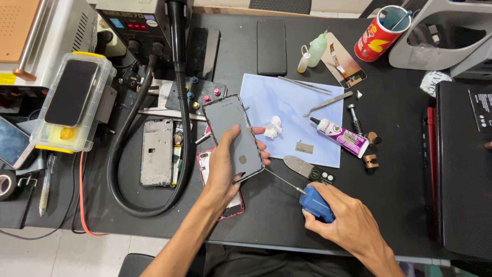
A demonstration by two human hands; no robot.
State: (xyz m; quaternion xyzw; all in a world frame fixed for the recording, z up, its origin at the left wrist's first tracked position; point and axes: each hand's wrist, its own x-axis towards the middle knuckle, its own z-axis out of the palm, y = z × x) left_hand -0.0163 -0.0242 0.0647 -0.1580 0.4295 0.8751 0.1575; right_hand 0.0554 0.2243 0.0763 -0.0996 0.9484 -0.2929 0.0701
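I see the left hand reaching up from below, fingers wrapped around a grey phone tilted above the black table; the right hand grips a blue screwdriver, its thin tip touching the phone's lower corner.

Black worktable fills most of the view, its matte top under bright, even light with soft shadows. Pale tiled floor shows along the bottom left, below the table's front edge. Dark chair seat sits at the bottom edge, just under the table. Light wooden surface in the top left corner. Pale floor strip beyond the table's far edge.
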